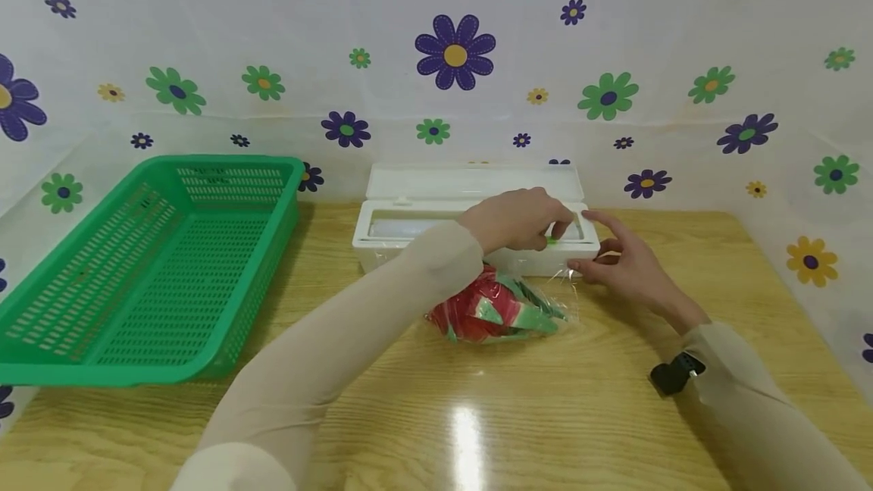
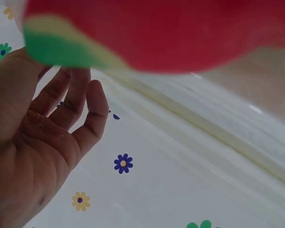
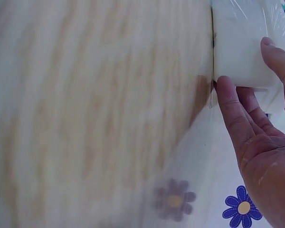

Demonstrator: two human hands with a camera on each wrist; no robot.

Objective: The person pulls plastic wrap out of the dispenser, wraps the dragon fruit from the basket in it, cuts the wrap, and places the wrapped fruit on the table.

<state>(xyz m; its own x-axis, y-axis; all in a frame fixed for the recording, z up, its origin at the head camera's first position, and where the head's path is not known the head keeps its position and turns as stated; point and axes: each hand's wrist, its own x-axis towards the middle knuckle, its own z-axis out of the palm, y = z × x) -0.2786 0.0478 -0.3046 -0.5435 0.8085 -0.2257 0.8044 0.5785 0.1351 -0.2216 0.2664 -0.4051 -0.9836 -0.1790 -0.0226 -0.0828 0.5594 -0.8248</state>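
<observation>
A white cling film box (image 1: pixel 470 258) lies lengthwise against the back of the table, its lid (image 1: pixel 470 182) raised and a film roll (image 1: pixel 402 228) showing inside. My left hand (image 1: pixel 521 220) reaches across to the box's right end, thumb and forefinger pinching a small green slide cutter (image 1: pixel 552 240) on the front edge. My right hand (image 1: pixel 630 264) grips the right end of the box, thumb at the front, forefinger at the top corner. In front of the box sit red and green watermelon pieces (image 1: pixel 494 305) under clear film, partly hidden by the left forearm. Loose film (image 1: pixel 569 298) hangs at their right.
A green plastic basket (image 1: pixel 266 271) with slotted walls stands at the left of the wooden table (image 1: pixel 546 415). Behind the table hangs a white sheet (image 1: pixel 382 14) printed with flowers. A black band (image 1: pixel 675 373) is on the right wrist.
</observation>
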